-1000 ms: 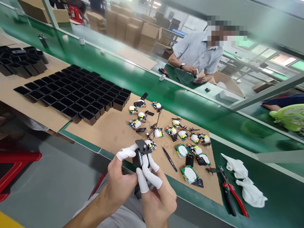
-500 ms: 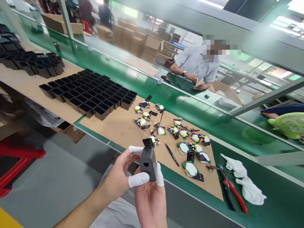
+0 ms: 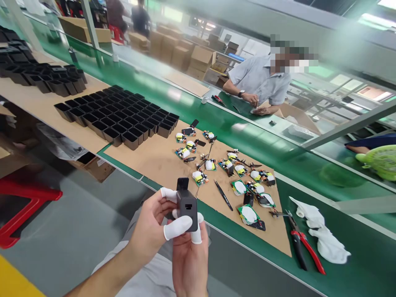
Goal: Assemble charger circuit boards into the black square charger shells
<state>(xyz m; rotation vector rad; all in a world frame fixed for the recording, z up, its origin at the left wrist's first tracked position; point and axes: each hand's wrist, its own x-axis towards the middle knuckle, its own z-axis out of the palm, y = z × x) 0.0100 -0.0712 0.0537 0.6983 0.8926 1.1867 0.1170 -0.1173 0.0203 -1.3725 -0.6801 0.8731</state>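
Observation:
A dark grey charger housing [image 3: 187, 205] stands upright between both my hands, low in the middle of the view, its port face toward me. My left hand [image 3: 152, 225], with white finger cots, is closed around its left side. My right hand [image 3: 188, 260] grips it from below, thumb cot on its lower right edge. Just beyond, on a brown cardboard sheet [image 3: 154, 159], lie several small circuit boards [image 3: 199, 177] with white and yellow parts, and black tweezers [image 3: 224, 195].
Rows of empty black housings [image 3: 120, 119] fill the cardboard to the left, with more [image 3: 46, 78] farther left. Red-handled pliers [image 3: 301, 247] and white gloves [image 3: 321, 241] lie on the green belt at right. Across the line a person [image 3: 260, 82] works.
My hands have closed the black housing, which earlier had a flap sticking up, and turned it upright with its port face toward me. The view shifted slightly left.

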